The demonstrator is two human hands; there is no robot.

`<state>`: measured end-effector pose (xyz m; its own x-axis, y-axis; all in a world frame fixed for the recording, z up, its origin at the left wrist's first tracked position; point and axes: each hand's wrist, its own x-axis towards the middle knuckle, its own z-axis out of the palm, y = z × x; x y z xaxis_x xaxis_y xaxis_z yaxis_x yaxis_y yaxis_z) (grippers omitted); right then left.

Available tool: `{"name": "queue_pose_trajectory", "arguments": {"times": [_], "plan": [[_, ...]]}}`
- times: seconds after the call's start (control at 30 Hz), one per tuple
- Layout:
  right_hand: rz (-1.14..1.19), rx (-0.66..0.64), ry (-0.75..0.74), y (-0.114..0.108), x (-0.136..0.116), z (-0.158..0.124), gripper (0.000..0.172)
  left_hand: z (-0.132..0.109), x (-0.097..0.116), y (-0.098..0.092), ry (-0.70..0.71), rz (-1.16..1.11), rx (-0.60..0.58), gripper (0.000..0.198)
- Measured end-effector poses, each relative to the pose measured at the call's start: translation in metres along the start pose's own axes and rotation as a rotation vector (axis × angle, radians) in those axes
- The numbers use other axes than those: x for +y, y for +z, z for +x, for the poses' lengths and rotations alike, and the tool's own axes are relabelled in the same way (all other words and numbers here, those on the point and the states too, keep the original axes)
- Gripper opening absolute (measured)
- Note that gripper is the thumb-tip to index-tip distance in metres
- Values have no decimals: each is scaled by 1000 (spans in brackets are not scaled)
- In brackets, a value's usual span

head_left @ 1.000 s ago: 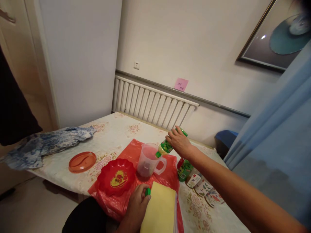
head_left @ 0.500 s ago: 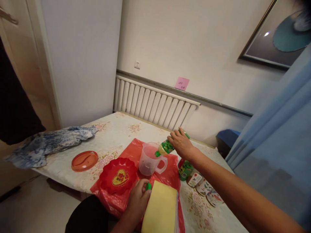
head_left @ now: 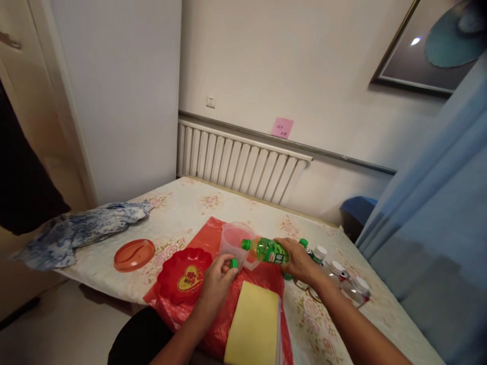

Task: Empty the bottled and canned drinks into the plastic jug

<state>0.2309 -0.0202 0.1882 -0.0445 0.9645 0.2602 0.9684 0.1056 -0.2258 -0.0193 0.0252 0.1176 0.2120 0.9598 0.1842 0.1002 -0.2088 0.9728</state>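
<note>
My right hand is wrapped round a green-labelled drink bottle. The bottle lies nearly level, its neck pointing left beside the rim of a clear plastic measuring jug. My left hand pinches a small green bottle cap in front of the jug. Left of that hand sits a red scalloped plate with a yellow heart print. The jug's handle is partly hidden behind the bottle and my left hand. Under the jug and plate a red plastic bag is spread out.
A yellow notebook or pad lies at the front. Several white-lidded glass jars and another green-capped bottle stand right. An orange lid and blue-white cloth lie left on the floral tablecloth.
The bottle has dropped from steeply tipped over the jug to nearly level, and my right hand has come down and closer. My left hand has risen toward the jug with the cap.
</note>
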Motion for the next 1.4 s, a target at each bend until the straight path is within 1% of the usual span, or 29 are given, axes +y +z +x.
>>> {"name": "queue_pose_trajectory", "arguments": {"times": [0.07,0.13,0.23,0.3,0.5,0.67,0.8,0.97,1.03,1.17,1.27,1.33,1.4], "plan": [[127,37,-35,13,2,-18,50,1,4,2,8,2,-5,35],[198,69,-52,26,3,-34,45,1,7,4,17,18,-23,35],[253,94,-77,43,6,-50,47,-1,7,6,47,54,-67,34],[274,93,-87,49,6,-57,48,-4,7,7,75,84,-98,33],[324,98,-57,53,-2,-68,53,-8,14,3,188,199,-218,28],[368,70,-38,51,-18,-76,41,-11,25,-2,301,334,-325,22],[440,36,3,50,-31,-83,44,-15,35,-6,394,410,-410,22],[539,29,51,60,-37,-90,34,-13,41,-9,456,465,-515,23],[632,15,70,67,-40,-93,36,-9,43,-9,467,462,-527,24],[871,-10,149,85,-48,-96,55,-3,52,-9,456,446,-555,25],[975,-2,198,95,-54,-98,64,-2,59,-9,418,422,-568,29],[1021,4,216,99,-56,-99,68,-3,62,-10,389,380,-548,34],[1066,7,229,101,-59,-99,68,-4,60,-12,348,340,-487,40]]}}
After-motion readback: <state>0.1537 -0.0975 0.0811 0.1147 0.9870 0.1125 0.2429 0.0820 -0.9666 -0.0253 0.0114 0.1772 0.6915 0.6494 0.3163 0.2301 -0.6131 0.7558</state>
